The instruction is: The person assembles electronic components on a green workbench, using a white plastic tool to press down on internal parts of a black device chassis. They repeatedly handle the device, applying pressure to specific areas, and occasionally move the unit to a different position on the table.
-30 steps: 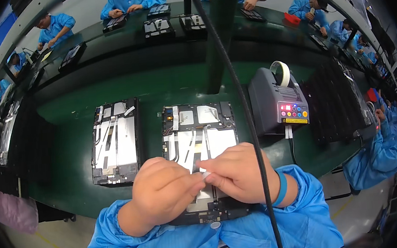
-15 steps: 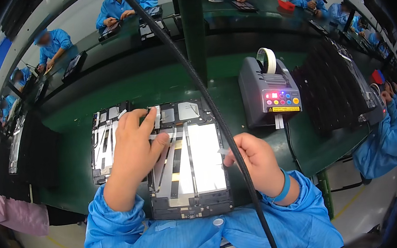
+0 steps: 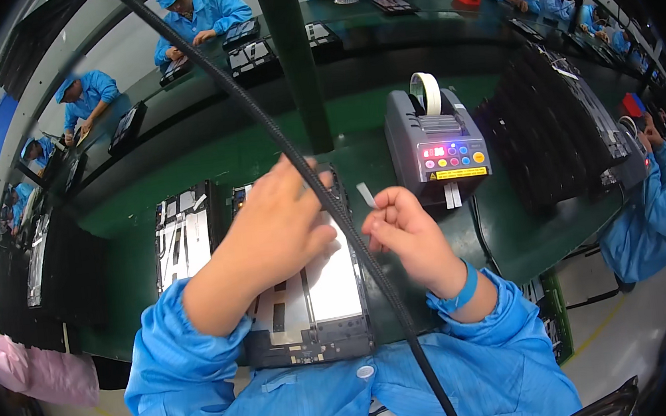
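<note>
An opened tablet housing (image 3: 308,351) with a bright silvery panel and dark edges lies in front of me. My left hand (image 3: 270,222) is over its upper part, thumb apart from the fingers and nothing visible in it; the black cable partly covers the fingertips. To the right of the housing, my right hand (image 3: 412,236) pinches a short strip of tape (image 3: 365,195) between thumb and fingers, held up above the bench. A second opened tablet housing (image 3: 181,231) lies to the left.
A grey tape dispenser (image 3: 411,148) carrying a white roll (image 3: 427,95) stands at the right, tape ends out its front. A black braided cable (image 3: 260,115) crosses the view diagonally. Stacks of dark housings (image 3: 538,136) flank the bench. Co-workers in blue sit beyond.
My left hand has moved right across the housing. My right hand has risen, lifting the tape strip away from the housing's right edge. The whole view has shifted slightly.
</note>
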Available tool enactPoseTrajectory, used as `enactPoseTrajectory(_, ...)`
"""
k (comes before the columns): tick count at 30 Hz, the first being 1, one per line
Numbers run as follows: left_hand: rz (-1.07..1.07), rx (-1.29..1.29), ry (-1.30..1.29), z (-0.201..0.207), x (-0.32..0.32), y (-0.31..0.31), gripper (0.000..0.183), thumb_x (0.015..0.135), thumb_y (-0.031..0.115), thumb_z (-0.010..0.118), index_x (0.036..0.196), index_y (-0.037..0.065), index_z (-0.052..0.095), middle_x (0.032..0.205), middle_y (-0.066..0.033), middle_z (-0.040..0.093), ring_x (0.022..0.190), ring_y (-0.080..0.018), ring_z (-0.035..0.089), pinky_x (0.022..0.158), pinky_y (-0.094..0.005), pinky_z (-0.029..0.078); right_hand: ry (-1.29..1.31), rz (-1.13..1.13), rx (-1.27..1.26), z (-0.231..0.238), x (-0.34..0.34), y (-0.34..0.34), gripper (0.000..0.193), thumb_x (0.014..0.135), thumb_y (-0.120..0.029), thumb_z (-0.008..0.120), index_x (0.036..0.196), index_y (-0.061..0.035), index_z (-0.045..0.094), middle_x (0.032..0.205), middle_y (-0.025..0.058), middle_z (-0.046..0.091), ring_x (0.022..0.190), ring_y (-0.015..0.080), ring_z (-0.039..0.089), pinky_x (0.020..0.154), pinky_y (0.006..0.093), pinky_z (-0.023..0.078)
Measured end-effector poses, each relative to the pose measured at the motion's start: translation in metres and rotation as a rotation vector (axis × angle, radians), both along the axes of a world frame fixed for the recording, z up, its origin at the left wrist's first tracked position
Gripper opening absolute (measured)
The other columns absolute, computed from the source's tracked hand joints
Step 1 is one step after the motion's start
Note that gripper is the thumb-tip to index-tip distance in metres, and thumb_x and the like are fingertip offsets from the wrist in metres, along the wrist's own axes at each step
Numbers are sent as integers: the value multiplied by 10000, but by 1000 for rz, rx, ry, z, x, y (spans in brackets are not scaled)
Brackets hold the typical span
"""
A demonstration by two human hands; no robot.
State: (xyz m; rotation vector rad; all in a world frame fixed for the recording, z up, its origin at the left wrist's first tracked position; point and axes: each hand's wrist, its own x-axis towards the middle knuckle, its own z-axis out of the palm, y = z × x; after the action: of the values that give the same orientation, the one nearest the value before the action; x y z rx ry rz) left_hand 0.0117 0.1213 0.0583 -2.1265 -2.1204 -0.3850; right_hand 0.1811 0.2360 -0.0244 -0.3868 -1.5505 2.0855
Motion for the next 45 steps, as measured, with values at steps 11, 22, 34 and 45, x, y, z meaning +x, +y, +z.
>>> enactPoseTrajectory(11, -52, 8, -30, -14, -32, -5, 381, 708, 297, 755, 1047, 132, 702, 1267, -201, 520, 1293, -480, 377, 1016, -528, 362, -234, -253, 540, 15, -42, 23, 422, 820, -55, 613, 1190, -27, 413, 1139, 175, 507, 885, 218, 588, 805, 348, 484)
enactPoseTrajectory(22, -124, 2, 43, -13, -22, -3, 483, 654, 322, 768, 1087, 125, 681, 1249, -181, 525, 1290, -451, 387, 1018, -553, 351, -238, -21, 315, -7, -85, 45, 560, 756, -85, 678, 1230, -16, 388, 1139, 157, 465, 882, 180, 541, 754, 297, 469)
enactPoseTrajectory(34, -14, 61, 58, -25, -38, -3, 491, 633, 316, 772, 1099, 187, 684, 1213, -167, 525, 1287, -463, 384, 1007, -564, 338, -236, -102, 439, 4, -76, 41, 425, 774, -88, 687, 1147, -57, 486, 1166, 146, 472, 721, 147, 520, 709, 299, 483)
enactPoseTrajectory(45, 32, -75, -259, -37, -56, -3, 282, 849, 265, 622, 1113, 198, 695, 1351, -195, 434, 1385, -467, 201, 1101, -593, 181, -469, 185, 1243, 54, -84, 48, 158, 807, -121, 558, 827, -4, 662, 762, 195, 638, 738, 368, 616, 674, 419, 490)
